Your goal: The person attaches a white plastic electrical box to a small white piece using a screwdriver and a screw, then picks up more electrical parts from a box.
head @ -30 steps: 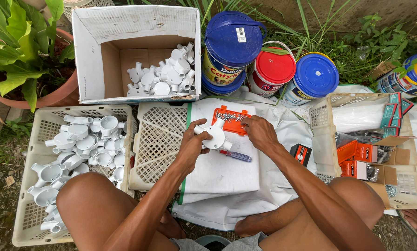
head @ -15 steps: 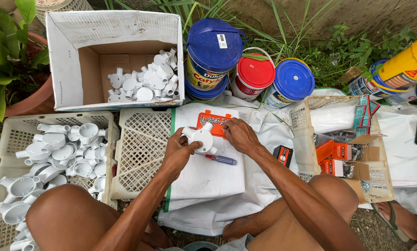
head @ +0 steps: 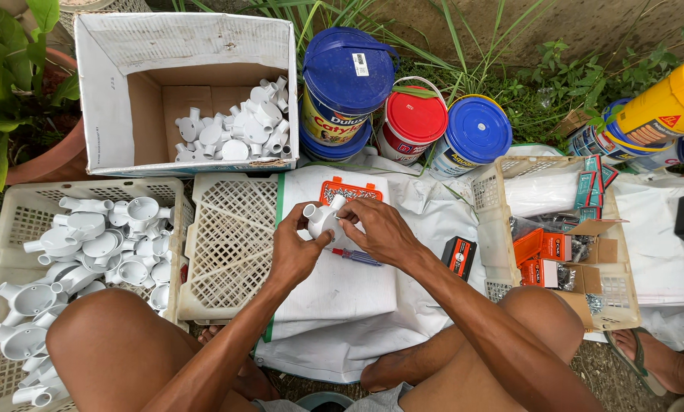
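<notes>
Head view, looking down on a seated person's lap and work area. Both hands meet over a white sack (head: 334,290) spread on the ground, and between them sits a white plastic conduit fitting (head: 323,219), a round body with short tubular outlets. The left hand (head: 292,252) grips it from the left and near side, fingers closed around the body; one open outlet points left and far, past the thumb. The right hand (head: 376,229) closes on the fitting from the right, its fingertips pressed on the upper face. The fitting thus lies between the two grips, touching both, with neither hand clearly the nearer. A blue-handled screwdriver (head: 355,257) rests on the sack just near of the right hand, its long axis running left to right; the right hand is the closer one to it. An orange screw case (head: 351,191) lies just far of the fitting. To the left stand an empty cream crate (head: 227,252), a crate of loose fittings (head: 21,229), and a cardboard box (head: 189,84) holding more.
</notes>
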